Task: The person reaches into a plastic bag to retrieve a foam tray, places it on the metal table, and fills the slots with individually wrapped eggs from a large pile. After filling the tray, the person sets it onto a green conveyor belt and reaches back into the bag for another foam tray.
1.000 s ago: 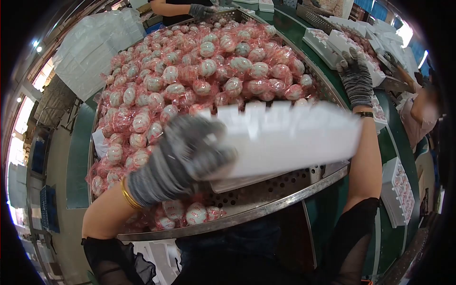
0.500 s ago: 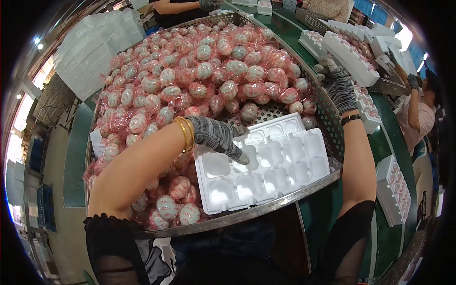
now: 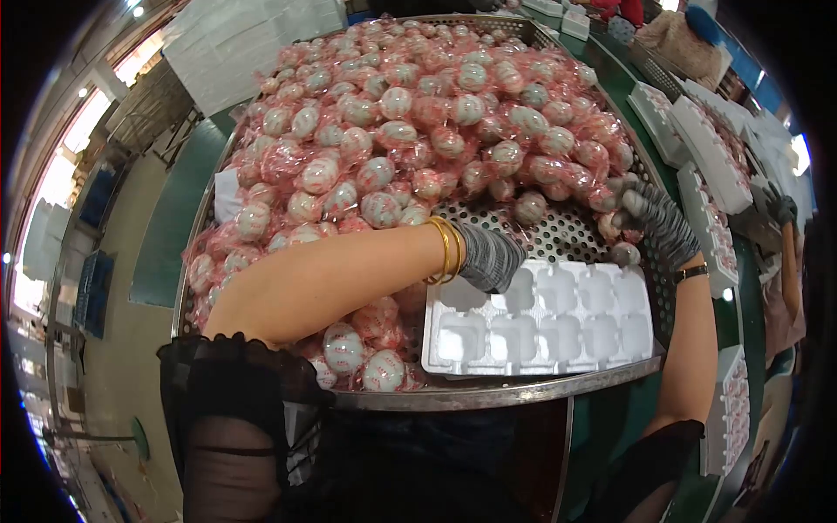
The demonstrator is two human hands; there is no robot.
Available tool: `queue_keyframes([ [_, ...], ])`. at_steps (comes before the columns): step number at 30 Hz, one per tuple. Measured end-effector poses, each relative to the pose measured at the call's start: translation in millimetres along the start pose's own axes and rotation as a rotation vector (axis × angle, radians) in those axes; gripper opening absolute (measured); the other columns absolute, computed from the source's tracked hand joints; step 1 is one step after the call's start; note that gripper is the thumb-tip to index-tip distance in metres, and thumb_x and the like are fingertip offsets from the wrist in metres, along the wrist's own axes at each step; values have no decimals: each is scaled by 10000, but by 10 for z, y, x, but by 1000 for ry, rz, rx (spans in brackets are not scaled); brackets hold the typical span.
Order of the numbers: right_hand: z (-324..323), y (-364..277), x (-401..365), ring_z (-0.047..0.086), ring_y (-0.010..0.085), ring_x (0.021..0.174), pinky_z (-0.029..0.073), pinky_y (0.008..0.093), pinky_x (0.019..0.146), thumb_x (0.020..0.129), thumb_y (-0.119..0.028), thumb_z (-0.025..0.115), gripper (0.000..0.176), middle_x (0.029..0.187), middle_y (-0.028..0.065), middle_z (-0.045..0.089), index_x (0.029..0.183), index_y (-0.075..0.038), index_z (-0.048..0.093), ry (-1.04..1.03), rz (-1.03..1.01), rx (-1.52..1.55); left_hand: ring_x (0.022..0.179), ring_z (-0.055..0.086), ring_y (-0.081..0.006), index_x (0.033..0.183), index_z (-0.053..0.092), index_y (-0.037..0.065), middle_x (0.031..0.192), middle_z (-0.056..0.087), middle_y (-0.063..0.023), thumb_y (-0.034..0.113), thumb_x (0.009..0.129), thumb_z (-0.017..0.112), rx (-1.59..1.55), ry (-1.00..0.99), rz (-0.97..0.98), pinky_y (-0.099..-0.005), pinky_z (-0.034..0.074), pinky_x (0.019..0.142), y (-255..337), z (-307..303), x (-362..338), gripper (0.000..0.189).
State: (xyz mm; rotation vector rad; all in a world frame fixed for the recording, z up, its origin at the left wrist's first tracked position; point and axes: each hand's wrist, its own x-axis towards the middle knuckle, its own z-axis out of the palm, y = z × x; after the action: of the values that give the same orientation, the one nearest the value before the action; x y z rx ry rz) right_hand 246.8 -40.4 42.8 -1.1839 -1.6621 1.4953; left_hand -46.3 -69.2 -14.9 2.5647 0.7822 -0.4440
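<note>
A white foam tray [image 3: 538,357] with moulded cups lies in the front right of a perforated metal bin [image 3: 562,231]; the cups that show hold nothing. My left hand [image 3: 490,258], in a grey knit glove, is at the tray's back left with fingers curled down; what they grip, if anything, is hidden. At the bin's right side my gloved right hand [image 3: 660,216] bends its fingers round a wrapped egg [image 3: 603,199]. Pale eggs [image 3: 382,209] in clear film with red print are heaped across the bin. Another egg [image 3: 624,254] lies below my right hand.
The bin's metal front rim [image 3: 488,399] runs before my body. Filled foam trays [image 3: 711,228] stand along the green table [image 3: 610,440] on the right. White stacked packaging [image 3: 248,52] is at the back left. Other people work at the far right, one gloved hand [image 3: 782,207] showing.
My right hand has come from the bin's right rim down to the eggs. My left fingers, stretched over the tray before, are now curled. The view has shifted, and the tray sits straighter.
</note>
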Motion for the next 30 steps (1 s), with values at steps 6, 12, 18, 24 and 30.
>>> queue_keyframes([
  [6,429,-156,33,517,298,1148,385,347,985,700,-615,648,856,1206,211,558,1274,-2,479,-679,54,-958,635,596,-303,969,487,-82,674,585,-156,106,718,585,-81,167,44,-383,468,583,-28,249,-171,328],
  [12,416,-20,63,575,306,1045,428,360,921,708,-656,616,789,1142,193,599,1211,-50,562,-531,131,-1262,867,630,-257,1064,584,-15,933,657,-133,174,841,568,-490,401,-62,-315,501,765,-34,98,-338,293],
  [18,268,80,86,605,353,732,488,400,685,783,-454,629,445,831,190,630,952,-42,650,-392,-117,-1439,1062,535,-280,1175,573,88,1128,568,-149,281,764,632,18,201,-387,-375,410,932,93,-323,-1367,457],
  [24,415,117,18,577,326,727,458,407,652,747,-344,667,366,776,199,597,897,-13,618,-399,-236,-1404,1107,479,-288,1311,417,51,1184,500,-173,267,713,632,445,287,-419,-411,381,924,-6,211,-1284,671],
  [30,371,-224,14,601,271,1005,449,352,897,739,-384,721,608,1088,164,629,1226,-64,549,-488,60,-891,950,547,-340,1285,427,46,1109,509,-191,213,681,679,74,354,-310,-428,449,833,-185,84,-1398,676],
])
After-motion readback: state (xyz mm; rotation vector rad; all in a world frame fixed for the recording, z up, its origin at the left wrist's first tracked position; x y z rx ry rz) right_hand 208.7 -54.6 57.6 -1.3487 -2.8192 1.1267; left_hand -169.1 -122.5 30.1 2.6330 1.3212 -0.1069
